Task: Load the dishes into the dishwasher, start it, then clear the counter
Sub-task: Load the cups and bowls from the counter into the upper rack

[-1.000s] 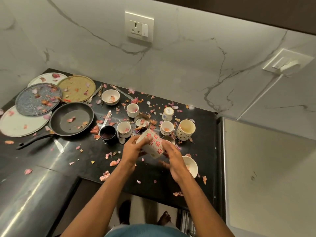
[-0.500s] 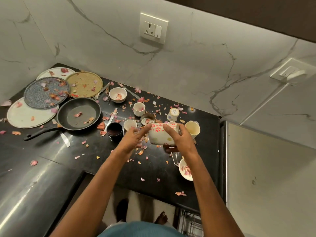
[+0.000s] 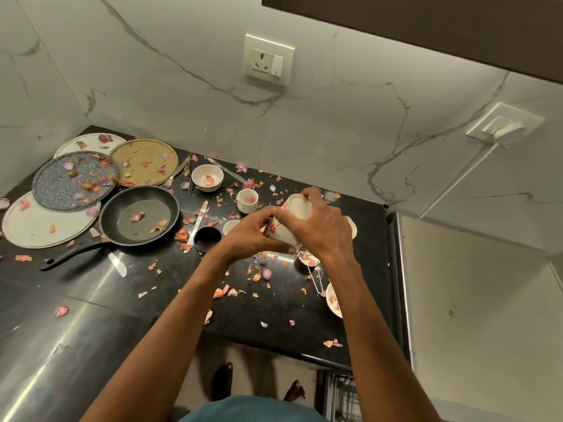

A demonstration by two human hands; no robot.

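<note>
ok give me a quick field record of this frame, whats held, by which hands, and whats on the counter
held item: floral cup, tipped over, base up, above the counter
left hand: fingers curled round the cup's lower side
right hand: grips the cup from the top and right
under cup: small strainer with peels
counter: black, strewn with peels
left side: frying pan, four plates
other dishes: white bowl, small cups

Pan (image 3: 140, 215) lies right of stacked plates (image 3: 45, 222).

Wall socket w/ switch (image 3: 269, 60) on marble backsplash (image 3: 182, 111), 2nd switch plate (image 3: 504, 126) at right, bare feet (image 3: 221, 381) below
</note>
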